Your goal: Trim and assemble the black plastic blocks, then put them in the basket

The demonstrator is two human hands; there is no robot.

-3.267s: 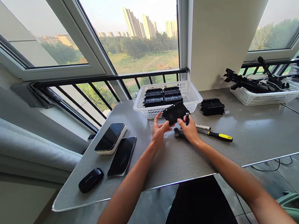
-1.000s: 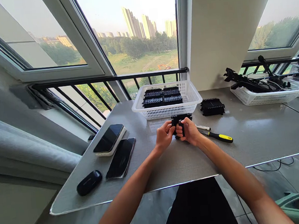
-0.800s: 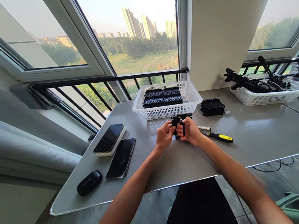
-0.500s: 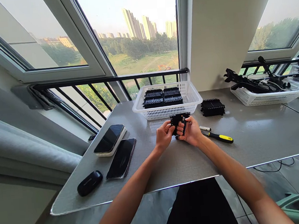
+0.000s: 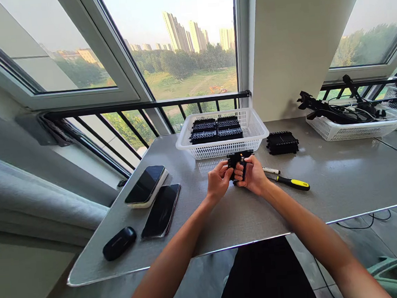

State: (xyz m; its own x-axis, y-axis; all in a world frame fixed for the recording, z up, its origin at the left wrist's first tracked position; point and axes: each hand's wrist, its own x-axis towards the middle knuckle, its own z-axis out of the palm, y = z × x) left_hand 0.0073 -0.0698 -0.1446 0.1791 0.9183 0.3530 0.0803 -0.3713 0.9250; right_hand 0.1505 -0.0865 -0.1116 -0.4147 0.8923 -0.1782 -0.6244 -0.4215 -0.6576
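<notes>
Both hands meet over the grey table, just in front of a white basket. My left hand and my right hand each grip one side of a small black plastic part, held upright between them. My right hand also seems to hold a thin dark pen-like tool against the part. The basket holds several black ribbed parts. One more black part lies on the table to the right of the basket.
A yellow-handled tool and a white marker lie just right of my hands. Two phones and a black case lie at the left. A second basket of cables stands far right.
3.3 s ago the black part was held flat and open near the basket; now it is upright and gripped tightly between both hands. Over the last second the hands barely moved.
</notes>
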